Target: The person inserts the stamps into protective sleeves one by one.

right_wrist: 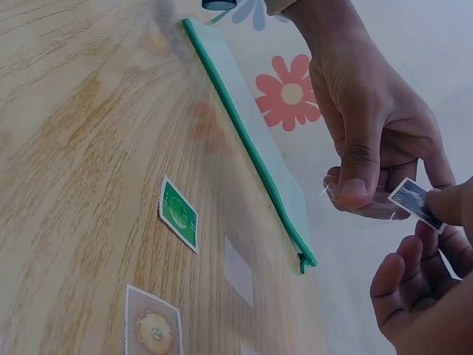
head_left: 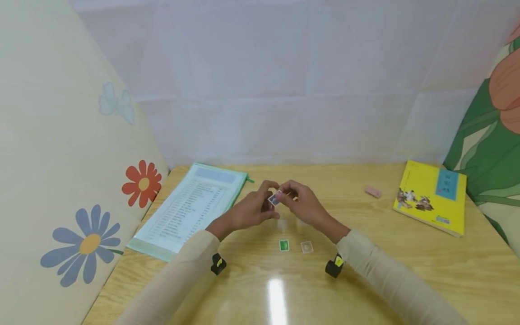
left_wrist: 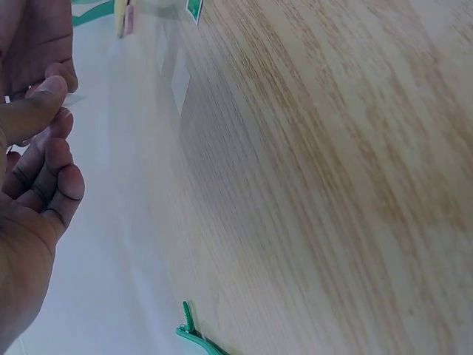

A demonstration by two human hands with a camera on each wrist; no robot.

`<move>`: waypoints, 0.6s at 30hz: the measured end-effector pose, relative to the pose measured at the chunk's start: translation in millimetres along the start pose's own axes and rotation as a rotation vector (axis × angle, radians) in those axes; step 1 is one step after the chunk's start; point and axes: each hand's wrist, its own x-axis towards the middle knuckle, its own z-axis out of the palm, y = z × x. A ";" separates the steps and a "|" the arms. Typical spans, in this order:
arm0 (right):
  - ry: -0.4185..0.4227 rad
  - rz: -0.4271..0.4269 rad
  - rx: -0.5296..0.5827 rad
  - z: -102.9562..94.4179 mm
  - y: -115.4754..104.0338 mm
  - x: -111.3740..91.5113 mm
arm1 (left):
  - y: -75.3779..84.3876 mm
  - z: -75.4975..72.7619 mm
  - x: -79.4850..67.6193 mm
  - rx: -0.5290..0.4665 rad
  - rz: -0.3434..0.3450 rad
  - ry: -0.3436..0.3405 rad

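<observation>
My right hand (head_left: 302, 205) pinches a small dark stamp (right_wrist: 415, 201) with a white perforated edge between thumb and fingertip. Close beside it, my left hand (head_left: 253, 208) holds a small clear plastic sleeve (right_wrist: 373, 205), its thumb pressed on the film. The stamp's corner overlaps the sleeve's edge in the right wrist view. Below the hands lie a green stamp (head_left: 284, 245) and a pale stamp with a round beige picture (head_left: 307, 247). Pale translucent rectangles (right_wrist: 238, 272) lie flat beyond them. In the left wrist view the fingers hide the stamp.
To the left lies a teal-edged document pouch (head_left: 191, 203) with a printed list and a green zip. A yellow book (head_left: 432, 196) rests at the right, near a small pink eraser-like block (head_left: 373, 192). White cloth (head_left: 260, 90) hangs behind the wooden table (head_left: 345, 289).
</observation>
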 end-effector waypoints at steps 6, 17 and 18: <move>0.010 -0.027 -0.047 -1.3 -2.2 -0.3 | 2.3 -2.4 0.5 -0.010 -0.004 0.009; 0.009 -0.060 -0.080 -3.7 -5.7 -3.8 | 0.7 -2.9 -0.1 -0.004 0.006 0.027; 0.004 -0.071 -0.079 -4.1 -5.7 -4.3 | 0.5 -2.9 -0.2 -0.002 0.008 0.030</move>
